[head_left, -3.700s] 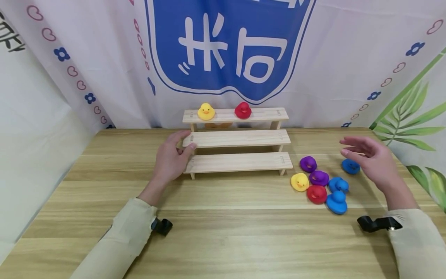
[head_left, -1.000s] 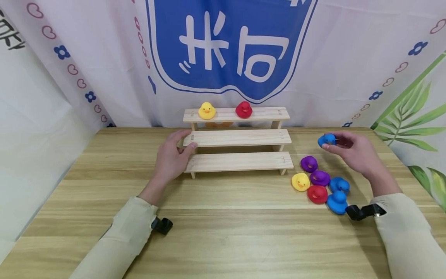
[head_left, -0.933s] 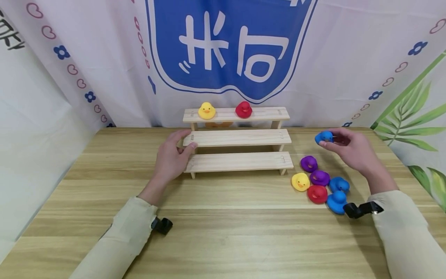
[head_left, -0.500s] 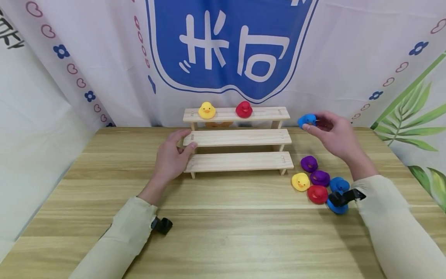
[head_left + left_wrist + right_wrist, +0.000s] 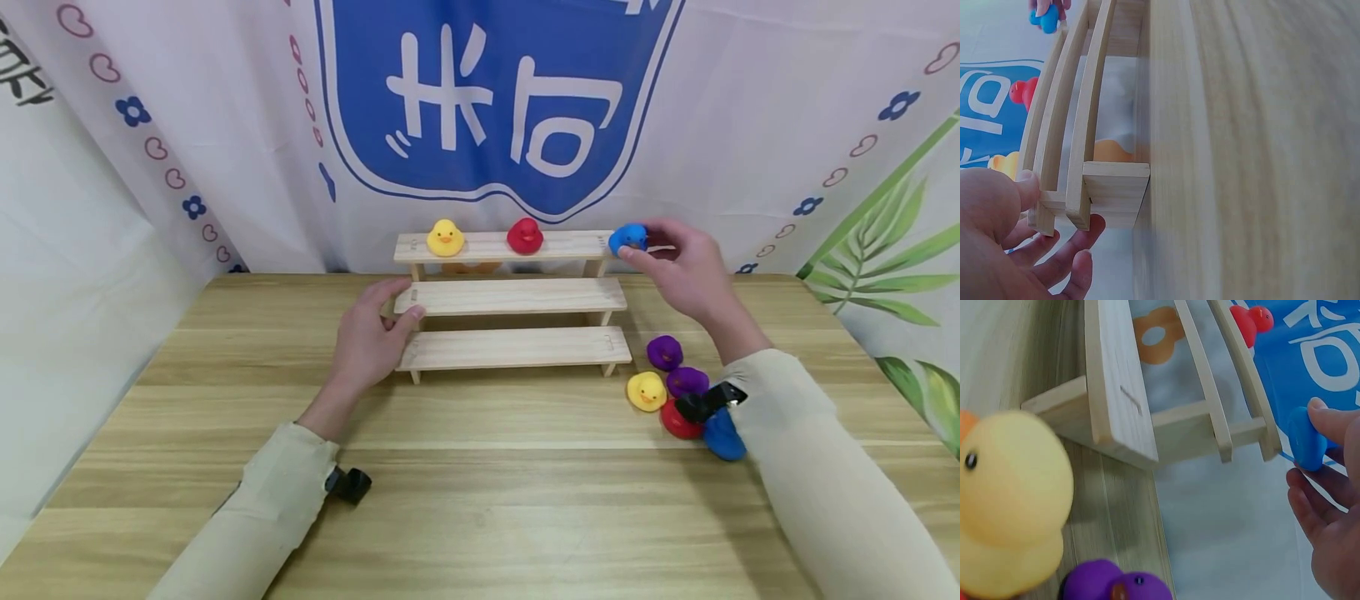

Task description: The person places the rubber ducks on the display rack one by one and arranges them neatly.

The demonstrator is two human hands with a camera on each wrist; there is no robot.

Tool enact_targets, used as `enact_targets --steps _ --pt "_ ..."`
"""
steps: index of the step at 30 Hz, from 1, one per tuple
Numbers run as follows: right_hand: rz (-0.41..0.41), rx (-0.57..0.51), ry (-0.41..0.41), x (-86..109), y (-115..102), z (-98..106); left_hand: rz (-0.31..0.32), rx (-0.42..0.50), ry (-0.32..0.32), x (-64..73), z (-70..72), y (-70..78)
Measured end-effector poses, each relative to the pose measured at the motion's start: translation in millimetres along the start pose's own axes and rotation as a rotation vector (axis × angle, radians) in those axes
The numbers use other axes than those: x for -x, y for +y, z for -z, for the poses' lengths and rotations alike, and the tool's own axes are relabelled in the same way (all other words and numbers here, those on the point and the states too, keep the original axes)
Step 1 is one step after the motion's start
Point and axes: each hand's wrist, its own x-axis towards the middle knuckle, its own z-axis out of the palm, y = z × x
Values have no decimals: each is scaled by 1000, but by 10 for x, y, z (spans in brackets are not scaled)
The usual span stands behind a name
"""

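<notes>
Between thumb and fingers my right hand (image 5: 686,271) pinches a blue rubber duck (image 5: 628,239) at the right end of the top step. The right wrist view shows that blue duck (image 5: 1307,439) just beyond the board's end. My left hand (image 5: 371,337) grips the left end of the three-step wooden shelf (image 5: 513,297), its thumb at the middle step; in the left wrist view the fingers (image 5: 1060,265) curl around the board ends. On the top step sit a yellow rubber duck (image 5: 446,238) and, near the middle, a red rubber duck (image 5: 525,237).
Right of the shelf, on the wooden table (image 5: 480,500), lie two purple ducks (image 5: 664,353), a yellow duck (image 5: 647,392), a red duck (image 5: 681,419) and a blue duck (image 5: 724,435). The right forearm and its wrist camera (image 5: 711,402) partly cover this group. A printed curtain (image 5: 720,125) hangs behind.
My right hand took a blue duck from the table's right side, lifted it and carried it leftward to the top step's right end. The left hand has stayed on the shelf.
</notes>
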Motion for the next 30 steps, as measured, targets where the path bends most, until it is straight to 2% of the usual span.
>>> enact_targets --steps 6,12,20,30 --pt "26 -33 10 -81 -69 -93 3 -3 0 -1 -3 -11" --pt "24 -22 -3 -161 -155 -155 -3 -10 1 -3 -2 -14" --pt "68 -1 -31 -250 -198 -263 -9 -14 0 -11 -7 -24" --pt "25 6 -67 -308 -227 -333 6 -9 -5 -8 0 -3"
